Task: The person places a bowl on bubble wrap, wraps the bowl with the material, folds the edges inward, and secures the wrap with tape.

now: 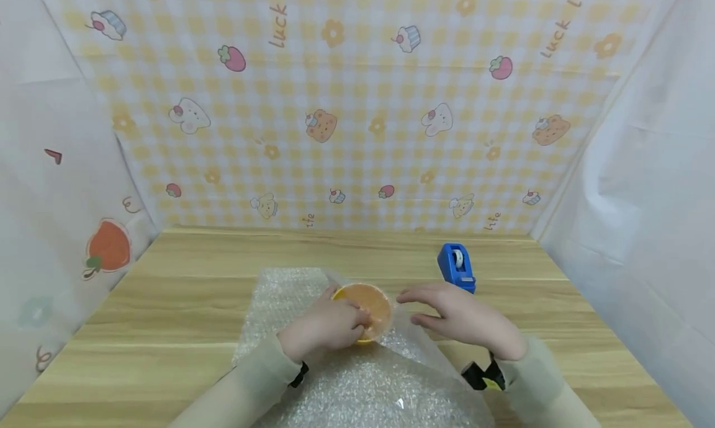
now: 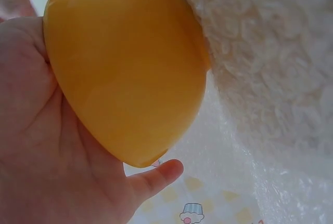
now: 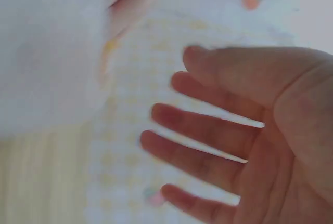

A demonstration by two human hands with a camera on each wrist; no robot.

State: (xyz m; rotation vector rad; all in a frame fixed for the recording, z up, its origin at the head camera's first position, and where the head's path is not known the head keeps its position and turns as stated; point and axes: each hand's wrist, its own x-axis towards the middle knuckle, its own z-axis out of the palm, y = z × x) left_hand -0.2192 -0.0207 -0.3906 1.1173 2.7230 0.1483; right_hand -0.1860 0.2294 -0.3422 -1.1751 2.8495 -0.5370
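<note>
A yellow-orange bowl [image 1: 377,301] stands on a sheet of bubble wrap [image 1: 357,391], its opening facing up. My left hand [image 1: 328,324] holds it at the left rim, fingers curled over into the inside. In the left wrist view, the smooth outer wall of the bowl [image 2: 130,68] lies beside my palm and the thumb stretches out past its rim. Those fingers are hidden behind the bowl there. To the right of the bowl, my right hand [image 1: 460,313] hovers over the wrap's edge, with spread, slightly bent fingers [image 3: 197,156] and nothing in it.
A blue tape dispenser [image 1: 455,268] with a roll stands behind my right hand on the wooden table [image 1: 184,291]. A loose fold of the wrap runs beside the bowl toward the lower right. A yellow checked cloth [image 1: 357,161] hangs behind; white sheets hang on both sides.
</note>
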